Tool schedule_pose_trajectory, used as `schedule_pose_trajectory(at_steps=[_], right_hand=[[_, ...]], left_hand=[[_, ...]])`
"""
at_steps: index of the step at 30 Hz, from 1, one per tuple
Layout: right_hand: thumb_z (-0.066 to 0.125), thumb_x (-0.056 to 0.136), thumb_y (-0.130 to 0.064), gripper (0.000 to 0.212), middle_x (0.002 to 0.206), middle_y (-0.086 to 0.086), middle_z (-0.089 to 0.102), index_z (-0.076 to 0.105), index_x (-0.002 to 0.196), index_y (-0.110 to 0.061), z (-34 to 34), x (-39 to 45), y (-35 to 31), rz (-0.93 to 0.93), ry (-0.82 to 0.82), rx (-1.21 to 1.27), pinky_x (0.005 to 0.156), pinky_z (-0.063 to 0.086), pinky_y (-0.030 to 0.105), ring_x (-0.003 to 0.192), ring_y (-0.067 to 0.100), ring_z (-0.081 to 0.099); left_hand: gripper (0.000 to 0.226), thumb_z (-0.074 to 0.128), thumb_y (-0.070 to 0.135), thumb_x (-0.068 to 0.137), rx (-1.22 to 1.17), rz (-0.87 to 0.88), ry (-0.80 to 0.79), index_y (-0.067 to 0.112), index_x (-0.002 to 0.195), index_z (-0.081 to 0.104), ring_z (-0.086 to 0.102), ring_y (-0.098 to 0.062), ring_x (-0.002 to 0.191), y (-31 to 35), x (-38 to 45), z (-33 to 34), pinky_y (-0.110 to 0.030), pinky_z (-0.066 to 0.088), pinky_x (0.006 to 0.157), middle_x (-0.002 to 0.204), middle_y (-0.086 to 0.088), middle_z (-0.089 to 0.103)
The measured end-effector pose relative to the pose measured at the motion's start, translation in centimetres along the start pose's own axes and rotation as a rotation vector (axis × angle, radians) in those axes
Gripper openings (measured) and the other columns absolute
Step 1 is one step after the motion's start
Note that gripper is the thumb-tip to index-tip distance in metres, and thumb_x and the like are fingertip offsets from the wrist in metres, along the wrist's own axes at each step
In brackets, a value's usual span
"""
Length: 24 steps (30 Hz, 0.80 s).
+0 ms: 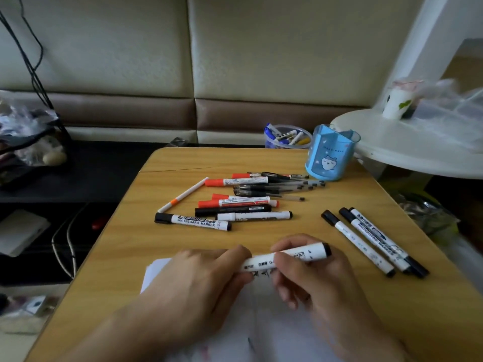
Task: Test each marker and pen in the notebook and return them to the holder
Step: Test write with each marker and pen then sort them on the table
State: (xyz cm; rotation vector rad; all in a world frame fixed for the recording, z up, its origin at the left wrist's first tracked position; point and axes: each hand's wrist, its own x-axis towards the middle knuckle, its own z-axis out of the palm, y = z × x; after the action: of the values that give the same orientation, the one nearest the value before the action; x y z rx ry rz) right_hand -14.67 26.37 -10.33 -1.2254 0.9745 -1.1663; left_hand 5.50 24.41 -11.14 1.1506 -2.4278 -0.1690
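Both hands hold one white whiteboard marker (300, 256) with a black end, level over the open notebook (261, 322). My left hand (203, 280) grips its left end, which is hidden in the fingers. My right hand (308, 273) pinches the barrel near the middle. Black scribbles show on the page under the marker. A pile of red, black and white markers and pens (245, 199) lies mid-table. Three black-capped markers (373, 241) lie side by side at the right. The blue holder (330, 155) stands at the far right of the table.
A clear tub with more markers (287, 138) sits behind the wooden table (125, 257). A white round side table (418, 145) with a cup overhangs the far right corner. A sofa back fills the background; cables and a bag lie on the left.
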Motion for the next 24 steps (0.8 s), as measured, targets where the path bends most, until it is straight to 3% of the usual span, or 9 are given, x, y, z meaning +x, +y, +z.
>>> schedule_pose_trajectory(at_steps=[3, 4, 8, 11, 15, 17, 19, 22, 24], right_hand=[[0.076, 0.066, -0.038, 0.022, 0.054, 0.009, 0.059, 0.067, 0.073, -0.020, 0.2, -0.2, 0.6, -0.029, -0.031, -0.050, 0.044, 0.042, 0.027, 0.048, 0.018, 0.053], [0.074, 0.069, -0.038, 0.020, 0.053, 0.007, 0.058, 0.065, 0.071, -0.021, 0.1, -0.2, 0.8, -0.049, -0.044, -0.072, 0.046, 0.042, 0.028, 0.048, 0.018, 0.053], [0.077, 0.072, -0.045, 0.020, 0.061, 0.001, 0.060, 0.063, 0.071, -0.030, -0.9, -0.1, 0.9, -0.165, -0.087, -0.205, 0.052, 0.040, 0.029, 0.056, 0.015, 0.050], [0.072, 0.072, -0.040, 0.016, 0.061, 0.002, 0.060, 0.069, 0.077, -0.026, -1.6, -0.1, 0.4, -0.188, -0.088, -0.216, 0.055, 0.044, 0.030, 0.058, 0.018, 0.055], [0.069, 0.074, -0.049, 0.040, 0.067, 0.014, 0.068, 0.076, 0.095, -0.015, -3.8, 0.3, -0.5, -0.183, 0.008, -0.039, 0.049, 0.048, 0.032, 0.060, 0.030, 0.064], [0.074, 0.072, -0.052, 0.043, 0.076, 0.020, 0.070, 0.076, 0.090, -0.013, -4.6, 0.6, -0.8, -0.136, 0.094, -0.048, 0.045, 0.048, 0.031, 0.066, 0.031, 0.067], [0.078, 0.065, -0.047, 0.034, 0.064, 0.016, 0.066, 0.072, 0.079, -0.017, -4.9, 0.8, -0.2, -0.122, 0.211, -0.258, 0.043, 0.047, 0.027, 0.055, 0.025, 0.062], [0.076, 0.072, -0.031, 0.017, 0.049, 0.012, 0.057, 0.063, 0.070, -0.020, -4.6, 1.0, 1.0, -0.145, 0.260, -0.453, 0.042, 0.044, 0.029, 0.043, 0.020, 0.052], [0.079, 0.077, -0.025, 0.026, 0.049, 0.013, 0.057, 0.057, 0.063, -0.019, -4.5, 1.3, 1.8, -0.179, 0.275, -0.496, 0.040, 0.043, 0.034, 0.043, 0.027, 0.051]], left_hand=[[0.032, 0.035, 0.045, 0.099, 0.063, 0.080, -0.044, 0.027, 0.101, 0.061, 0.053, -0.017, 0.052, 0.1, -0.1, -0.4, -0.005, 0.019, 0.043, 0.070, 0.010, 0.060], [0.031, 0.036, 0.044, 0.099, 0.083, 0.090, -0.047, 0.027, 0.102, 0.062, 0.052, -0.015, 0.051, 0.2, -0.1, -0.5, -0.004, 0.015, 0.042, 0.070, 0.010, 0.062], [0.027, 0.042, 0.047, 0.096, 0.035, 0.114, -0.038, 0.033, 0.110, 0.061, 0.053, -0.011, 0.057, -0.1, 0.0, 0.0, 0.004, 0.019, 0.046, 0.069, 0.013, 0.064], [0.034, 0.042, 0.057, 0.095, -0.087, 0.083, 0.005, 0.035, 0.117, 0.056, 0.052, -0.009, 0.055, 0.0, 0.0, 0.1, 0.002, 0.020, 0.045, 0.058, 0.014, 0.055], [0.043, 0.045, 0.069, 0.086, -0.231, -0.022, 0.026, 0.040, 0.119, 0.043, 0.041, -0.002, 0.047, -0.5, -0.3, 0.6, -0.005, 0.024, 0.045, 0.053, 0.010, 0.043], [0.037, 0.047, 0.065, 0.085, -0.156, -0.027, 0.038, 0.040, 0.114, 0.046, 0.041, 0.000, 0.047, -1.0, -0.5, 1.1, -0.003, 0.026, 0.044, 0.052, 0.013, 0.042], [0.034, 0.047, 0.063, 0.085, -0.131, -0.026, 0.010, 0.041, 0.110, 0.049, 0.039, 0.003, 0.046, -1.3, -0.4, 1.6, -0.005, 0.021, 0.043, 0.051, 0.019, 0.043], [0.030, 0.049, 0.061, 0.085, -0.101, -0.013, -0.014, 0.040, 0.106, 0.051, 0.035, 0.008, 0.044, -1.6, -0.4, 2.1, -0.005, 0.018, 0.047, 0.046, 0.021, 0.036], [0.028, 0.050, 0.059, 0.085, -0.105, -0.018, 0.001, 0.039, 0.104, 0.052, 0.033, 0.007, 0.044, -1.7, -0.4, 2.4, -0.009, 0.021, 0.046, 0.046, 0.022, 0.032]])
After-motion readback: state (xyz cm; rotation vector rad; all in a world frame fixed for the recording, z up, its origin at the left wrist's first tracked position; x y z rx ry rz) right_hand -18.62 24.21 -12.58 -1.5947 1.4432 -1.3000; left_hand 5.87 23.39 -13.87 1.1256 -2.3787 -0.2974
